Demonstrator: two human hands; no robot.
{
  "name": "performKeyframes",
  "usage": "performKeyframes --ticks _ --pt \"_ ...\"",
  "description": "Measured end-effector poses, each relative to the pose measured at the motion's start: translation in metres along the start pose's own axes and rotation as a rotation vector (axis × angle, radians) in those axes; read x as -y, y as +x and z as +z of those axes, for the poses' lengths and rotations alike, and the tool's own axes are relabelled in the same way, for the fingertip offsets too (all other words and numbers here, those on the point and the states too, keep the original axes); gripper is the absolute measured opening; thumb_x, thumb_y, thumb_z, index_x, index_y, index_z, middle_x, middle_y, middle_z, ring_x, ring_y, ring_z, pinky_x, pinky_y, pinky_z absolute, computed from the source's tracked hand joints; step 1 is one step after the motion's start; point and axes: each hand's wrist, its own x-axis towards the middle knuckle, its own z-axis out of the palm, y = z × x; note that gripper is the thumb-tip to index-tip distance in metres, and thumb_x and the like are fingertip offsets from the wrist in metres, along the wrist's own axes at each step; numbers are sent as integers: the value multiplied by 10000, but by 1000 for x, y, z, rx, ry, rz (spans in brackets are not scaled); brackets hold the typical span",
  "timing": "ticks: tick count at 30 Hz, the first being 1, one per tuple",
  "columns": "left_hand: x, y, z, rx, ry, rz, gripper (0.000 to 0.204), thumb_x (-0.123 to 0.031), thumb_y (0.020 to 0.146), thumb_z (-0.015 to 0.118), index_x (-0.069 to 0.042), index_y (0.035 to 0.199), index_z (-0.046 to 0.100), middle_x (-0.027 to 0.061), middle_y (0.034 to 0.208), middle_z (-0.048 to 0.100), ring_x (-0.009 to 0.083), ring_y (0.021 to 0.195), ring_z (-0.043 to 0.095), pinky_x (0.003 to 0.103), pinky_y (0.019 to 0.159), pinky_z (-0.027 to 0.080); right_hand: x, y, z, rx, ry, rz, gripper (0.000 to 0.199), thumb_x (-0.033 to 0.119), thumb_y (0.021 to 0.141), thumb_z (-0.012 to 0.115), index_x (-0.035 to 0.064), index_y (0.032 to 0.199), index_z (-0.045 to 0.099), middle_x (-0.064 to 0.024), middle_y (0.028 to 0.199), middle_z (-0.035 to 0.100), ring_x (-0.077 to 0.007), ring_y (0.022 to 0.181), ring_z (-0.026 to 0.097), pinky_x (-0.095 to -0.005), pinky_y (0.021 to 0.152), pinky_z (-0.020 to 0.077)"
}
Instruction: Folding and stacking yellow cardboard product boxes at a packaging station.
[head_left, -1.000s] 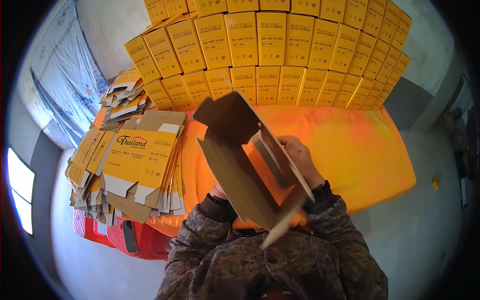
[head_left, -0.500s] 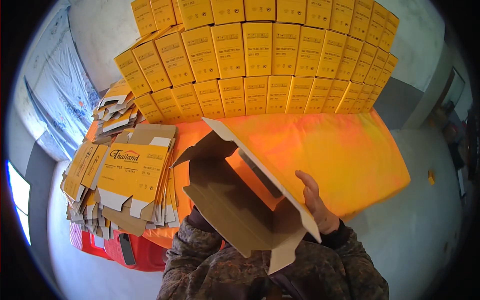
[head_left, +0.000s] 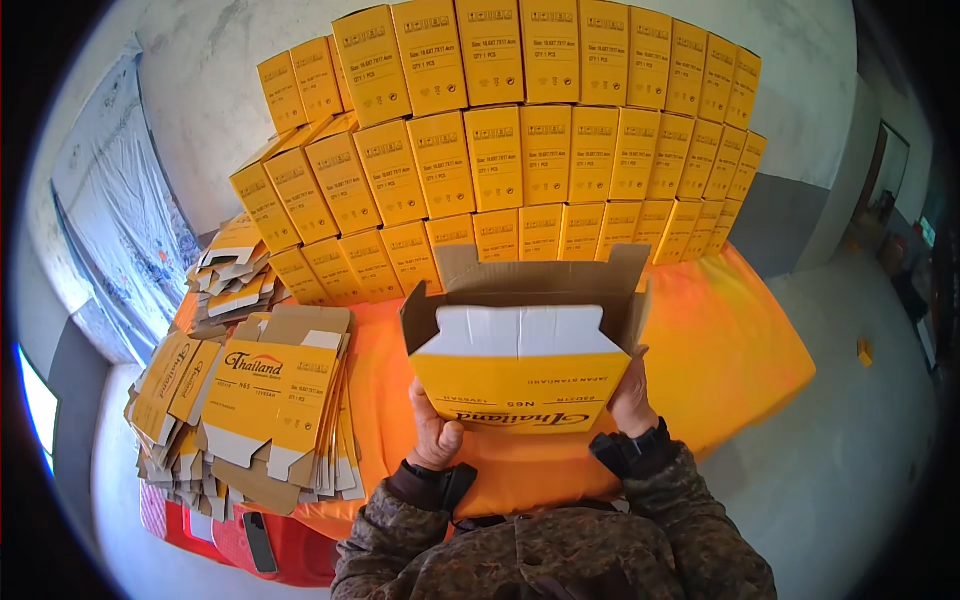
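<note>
Between my two hands is a yellow cardboard box (head_left: pixel 520 385), brown inside, with its top flaps standing up and out. Its printed front faces me, with the lettering upside down. My left hand (head_left: pixel 436 428) grips the box's lower left side, thumb at the front and fingers mostly hidden. At its right side my right hand (head_left: pixel 632 398) is closed on the edge, the fingertips behind the cardboard. The white inner face of one flap (head_left: pixel 520 331) shows at the near edge. Whether the box's bottom is folded in cannot be seen.
Yellow boxes (head_left: pixel 490 155) stand in stacked rows along the back of the orange-covered table (head_left: pixel 730 340). Flattened cartons (head_left: pixel 265 390) lie piled at the left, with another pile (head_left: pixel 235 265) behind. A phone (head_left: pixel 259 543) rests on a red stool (head_left: pixel 300 550) below the table's left front.
The box has turned from slanted, open side toward me, to level with its printed front facing me. My left hand has come into view on it. The view has tilted upward.
</note>
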Motion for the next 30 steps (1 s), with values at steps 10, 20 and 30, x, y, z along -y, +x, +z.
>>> performKeyframes --ticks 10,20,30 --pt "9 12 -22 307 476 -106 833 -695 873 264 14 1267 454 148 1244 503 293 1181 459 384 1002 332 -54 24 -8 79 -69 -155 590 332 955 496 53 1422 267 -96 1419 360 -217 1273 375 -345 1054 307" --pt "28 9 -31 188 268 -148 695 -589 933 330 7 1259 475 129 1253 516 257 1170 465 361 1001 349 -99 6 -15 -294 -58 192 551 316 932 538 59 1379 344 -80 1344 437 -207 1190 447 -343 980 397" --pt "0 32 -13 168 -103 -311 817 -580 868 515 -13 1399 261 98 1373 380 227 1279 338 362 1059 265 -80 15 -21 -72 392 351 356 336 960 478 86 1211 514 -24 1113 595 -143 1019 551 -312 849 468"
